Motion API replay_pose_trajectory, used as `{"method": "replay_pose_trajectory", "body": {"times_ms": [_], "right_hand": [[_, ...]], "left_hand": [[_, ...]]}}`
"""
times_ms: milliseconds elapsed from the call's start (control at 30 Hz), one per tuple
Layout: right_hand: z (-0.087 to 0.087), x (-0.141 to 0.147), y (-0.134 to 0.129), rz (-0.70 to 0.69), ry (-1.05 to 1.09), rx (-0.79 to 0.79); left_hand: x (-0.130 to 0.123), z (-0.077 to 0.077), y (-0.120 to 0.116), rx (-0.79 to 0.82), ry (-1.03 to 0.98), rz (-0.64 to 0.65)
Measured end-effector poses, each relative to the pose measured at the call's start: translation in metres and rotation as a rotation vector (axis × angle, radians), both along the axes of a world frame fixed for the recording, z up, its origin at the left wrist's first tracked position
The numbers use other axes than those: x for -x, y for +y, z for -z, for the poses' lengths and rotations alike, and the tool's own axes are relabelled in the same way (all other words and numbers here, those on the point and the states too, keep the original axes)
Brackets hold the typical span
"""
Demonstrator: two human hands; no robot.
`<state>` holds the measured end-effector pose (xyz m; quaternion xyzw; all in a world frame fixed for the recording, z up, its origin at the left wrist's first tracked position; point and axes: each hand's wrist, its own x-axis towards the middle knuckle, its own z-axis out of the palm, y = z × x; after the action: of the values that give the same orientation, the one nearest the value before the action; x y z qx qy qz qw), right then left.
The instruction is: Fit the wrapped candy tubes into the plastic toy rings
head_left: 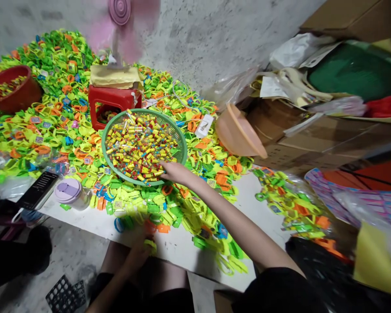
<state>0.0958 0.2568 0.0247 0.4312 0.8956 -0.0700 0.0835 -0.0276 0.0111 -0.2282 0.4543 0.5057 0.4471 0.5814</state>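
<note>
My right hand point(173, 172) reaches over the near right rim of a green basket point(184, 152), its fingers among small yellow and red wrapped pieces point(140, 145); the fingertips are partly hidden there. Low at the table's front edge, my left hand point(140, 252) is closed on a yellow-green plastic watch band point(150, 246). Green, yellow and orange plastic bands point(159, 206) lie heaped around the basket and along the front of the white table point(179, 250).
A purple-lidded cup point(72, 194) and a phone point(39, 190) stand at the left front. Behind the basket is a red stool point(115, 99) with a pink fan point(120, 11) above it. A red tub point(14, 89) sits left, a tilted peach basin point(239, 132) right, by cardboard boxes point(339, 141).
</note>
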Motion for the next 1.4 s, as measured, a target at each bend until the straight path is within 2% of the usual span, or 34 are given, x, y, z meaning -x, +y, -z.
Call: {"method": "replay_pose_trajectory", "body": {"times_ms": [133,300,500,633,700,800,900,967,1033,1133,1200,1333,1400], "right_hand": [[0.003,-0.007,0.004,0.005,0.064,-0.017],[0.009,-0.007,0.002,-0.025,0.071,-0.07],[0.017,0.001,-0.008,-0.059,0.035,-0.121],[0.012,-0.004,-0.011,-0.01,0.053,-0.151],[0.006,-0.008,-0.018,0.057,0.072,-0.165],[0.0,-0.012,-0.042,0.086,0.127,-0.111],[0.008,-0.009,-0.081,0.017,0.209,0.096],[0.02,-0.006,-0.106,-0.033,0.268,0.28],[0.033,-0.003,-0.123,-0.094,0.394,0.448],[0.047,-0.003,-0.133,-0.167,0.573,0.586],[0.052,-0.005,-0.131,-0.173,0.617,0.623],[0.052,-0.005,-0.127,-0.103,0.601,0.578],[0.05,-0.004,-0.128,-0.155,0.546,0.539]], "left_hand": [[-0.002,-0.011,0.0,-0.148,0.147,-0.06],[-0.003,-0.022,0.003,-0.413,0.481,-0.18],[-0.001,-0.028,0.0,-0.481,0.733,-0.188],[0.001,-0.039,-0.002,-0.547,0.843,-0.183],[0.002,-0.053,-0.002,-0.583,0.846,-0.223],[0.004,-0.087,0.002,-0.64,0.799,-0.319],[0.005,-0.128,0.008,-0.791,0.734,-0.398],[0.006,-0.148,0.012,-0.838,0.704,-0.363],[0.004,-0.159,0.014,-0.823,0.698,-0.278],[-0.001,-0.158,0.015,-0.807,0.763,-0.18],[-0.004,-0.153,0.015,-0.818,0.837,-0.17],[-0.004,-0.153,0.018,-0.835,0.965,-0.199],[-0.001,-0.155,0.02,-0.807,1.024,-0.197]]}}
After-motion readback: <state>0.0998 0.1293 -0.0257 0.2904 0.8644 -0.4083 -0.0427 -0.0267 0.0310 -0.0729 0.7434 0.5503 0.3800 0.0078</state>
